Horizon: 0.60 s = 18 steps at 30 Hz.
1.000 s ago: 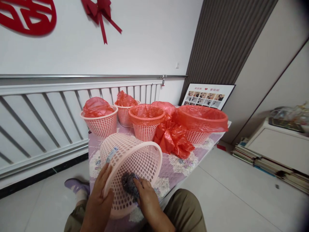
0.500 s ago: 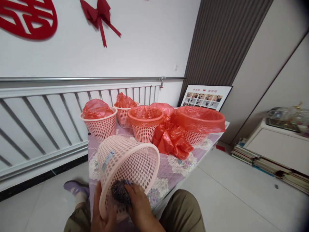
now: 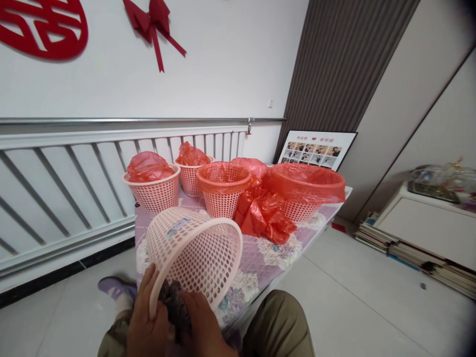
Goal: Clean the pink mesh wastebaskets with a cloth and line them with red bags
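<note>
A pale pink perforated plastic basket (image 3: 197, 248) lies tipped on its side over my lap, its open mouth facing right. My left hand (image 3: 148, 322) grips the basket's rim at the lower left, fingers curled over the edge. Just to its right, my right hand (image 3: 203, 329) presses a dark grey scouring pad (image 3: 174, 305) against the basket's lower rim. The pad is partly hidden between the two hands.
A low table with a purple flowered cloth (image 3: 275, 248) holds several pink baskets (image 3: 154, 191) lined or filled with red plastic bags (image 3: 264, 213). A white railing (image 3: 67, 168) runs behind on the left. A framed photo board (image 3: 316, 148) leans at the back; stacked books (image 3: 409, 253) lie at right.
Both hands and the pad have slid down toward the basket's lower rim. The basket has turned, so its label now faces up, and it sits slightly further left.
</note>
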Tool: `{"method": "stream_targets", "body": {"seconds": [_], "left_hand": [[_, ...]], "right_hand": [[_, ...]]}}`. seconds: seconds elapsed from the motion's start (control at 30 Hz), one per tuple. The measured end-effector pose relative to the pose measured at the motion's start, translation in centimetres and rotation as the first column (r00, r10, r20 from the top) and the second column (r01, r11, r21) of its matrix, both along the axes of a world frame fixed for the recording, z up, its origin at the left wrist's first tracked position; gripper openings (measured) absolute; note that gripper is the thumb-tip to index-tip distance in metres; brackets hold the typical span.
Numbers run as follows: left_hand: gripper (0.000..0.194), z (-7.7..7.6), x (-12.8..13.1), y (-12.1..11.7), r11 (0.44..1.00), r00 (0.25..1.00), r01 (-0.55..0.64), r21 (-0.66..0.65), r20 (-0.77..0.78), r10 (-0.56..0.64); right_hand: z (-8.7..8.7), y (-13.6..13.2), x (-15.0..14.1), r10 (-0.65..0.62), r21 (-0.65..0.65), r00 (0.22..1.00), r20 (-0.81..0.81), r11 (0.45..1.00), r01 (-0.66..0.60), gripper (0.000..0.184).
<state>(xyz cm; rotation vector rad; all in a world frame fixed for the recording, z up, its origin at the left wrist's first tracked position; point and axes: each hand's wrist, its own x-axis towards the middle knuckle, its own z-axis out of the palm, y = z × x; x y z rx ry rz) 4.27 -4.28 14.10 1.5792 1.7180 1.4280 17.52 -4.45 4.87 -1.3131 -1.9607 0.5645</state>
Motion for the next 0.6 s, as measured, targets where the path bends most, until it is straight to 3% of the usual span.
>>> {"method": "stream_targets", "body": {"seconds": [0.13, 0.33, 0.47, 0.6], "left_hand": [[0.059, 1.2, -1.3, 0.6, 0.999, 0.996, 0.038, 0.006, -0.08, -0.037], [0.066, 0.4, -2.0, 1.6, 0.992, 0.975, 0.122, -0.01, -0.189, -0.121], [0.065, 0.4, -1.3, 1.9, 0.988, 0.973, 0.148, 0.038, -0.184, -0.138], [0.061, 1.1, -0.5, 2.0, 0.992, 0.983, 0.115, 0.043, -0.15, -0.107]], "right_hand": [[-0.6, 1.5, 3.3, -0.1, 0.086, 0.93, 0.354, 0.993, 0.074, 0.056], [0.2, 4.4, 7.9, -0.271, 0.137, 0.854, 0.444, 0.962, 0.234, 0.059], [0.8, 3.9, 5.9, -0.19, 0.007, 0.894, 0.406, 0.979, 0.205, 0.062], [0.2, 1.9, 1.1, -0.042, -0.117, 0.994, 0.104, 0.992, 0.054, 0.07]]}}
